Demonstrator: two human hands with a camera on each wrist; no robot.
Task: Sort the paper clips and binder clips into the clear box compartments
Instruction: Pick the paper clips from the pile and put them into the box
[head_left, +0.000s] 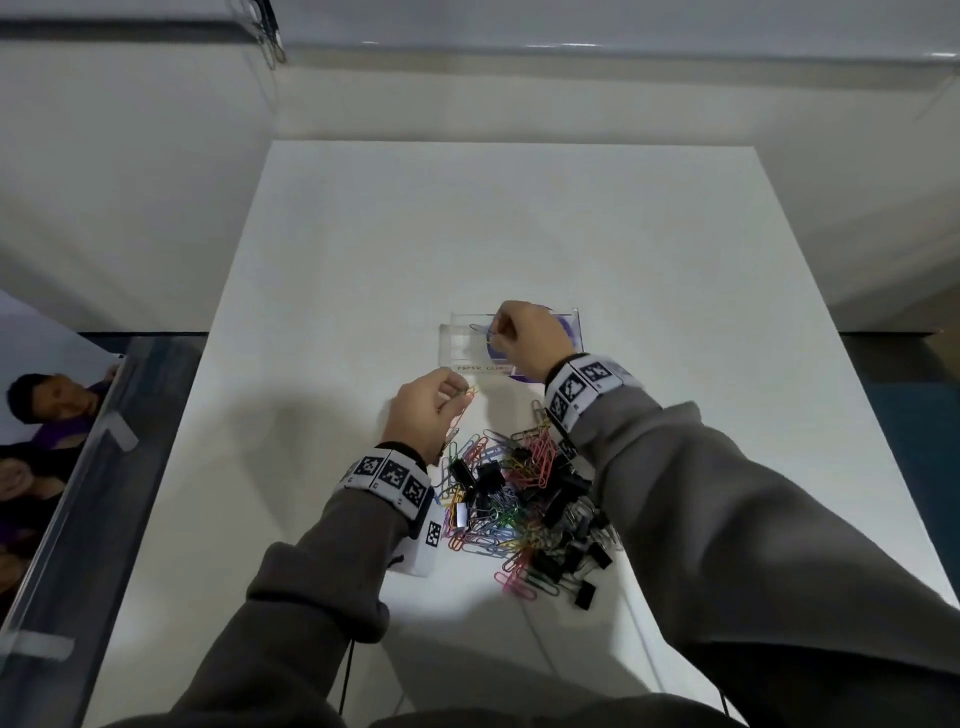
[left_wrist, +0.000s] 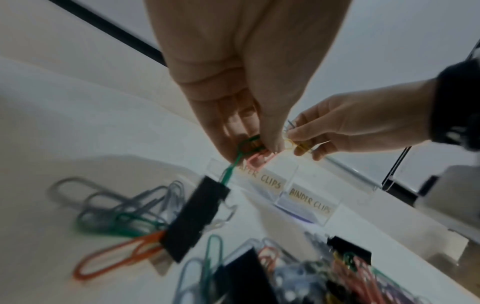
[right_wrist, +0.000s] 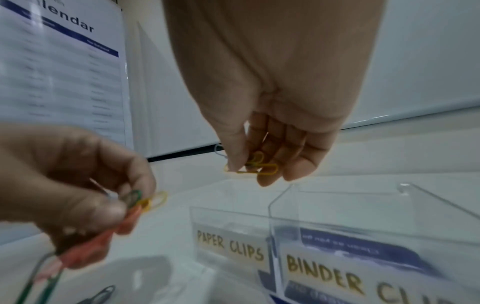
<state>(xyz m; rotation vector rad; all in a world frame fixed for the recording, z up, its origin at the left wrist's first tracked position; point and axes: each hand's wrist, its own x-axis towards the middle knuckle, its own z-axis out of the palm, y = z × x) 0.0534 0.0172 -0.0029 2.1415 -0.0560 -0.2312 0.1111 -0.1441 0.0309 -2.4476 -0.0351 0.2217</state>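
Mixed clip pile (head_left: 524, 512), hands pinching paper clips (right_wrist: 255, 167)

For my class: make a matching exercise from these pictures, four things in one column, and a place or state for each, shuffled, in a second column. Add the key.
Things
1. right hand
2. left hand
3. pile of clips
4. clear box

Places or states
A. lies loose on the white table
B. pinches paper clips above the box
C. bears two handwritten labels
D. pinches paper clips between pile and box

Pairs: 1-B, 2-D, 3-A, 4-C
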